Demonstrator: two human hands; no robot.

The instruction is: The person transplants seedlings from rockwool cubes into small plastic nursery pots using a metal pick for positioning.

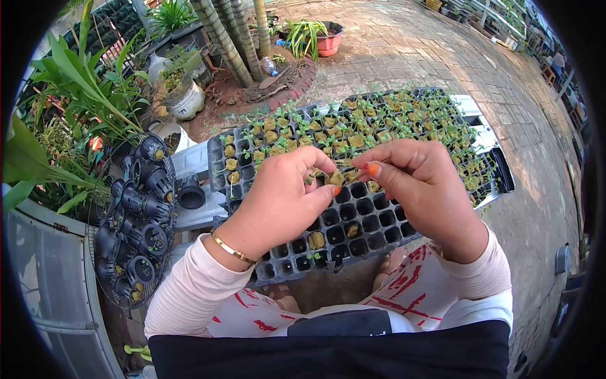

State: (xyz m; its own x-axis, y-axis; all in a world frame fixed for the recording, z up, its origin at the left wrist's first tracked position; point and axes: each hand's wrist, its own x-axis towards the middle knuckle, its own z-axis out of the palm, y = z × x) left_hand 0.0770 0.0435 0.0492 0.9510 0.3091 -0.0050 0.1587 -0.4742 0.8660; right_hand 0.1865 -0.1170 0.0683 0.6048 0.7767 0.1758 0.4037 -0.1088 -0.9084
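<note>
My left hand point(284, 196) is closed, with thumb and fingers pinching a brown seedling plug point(336, 177). Close beside it, the thumb and forefinger of my right hand point(421, 186) press together at the plug's right side. Whatever lies between those right fingertips is too small to make out. Both hands hover over a black seedling tray point(365, 206). Its far part is filled with brown plugs carrying small green sprouts, while many cells nearest me hold no plug. A loose plug point(316, 240) sits in one of these near cells.
At the left, a black wire basket point(172, 174) holds several black net cups point(131, 199). One black cup point(190, 194) stands on the slatted white bench point(189, 161) beside the tray. Potted plants and a pink pot point(328, 43) stand beyond, on brick paving point(404, 60).
</note>
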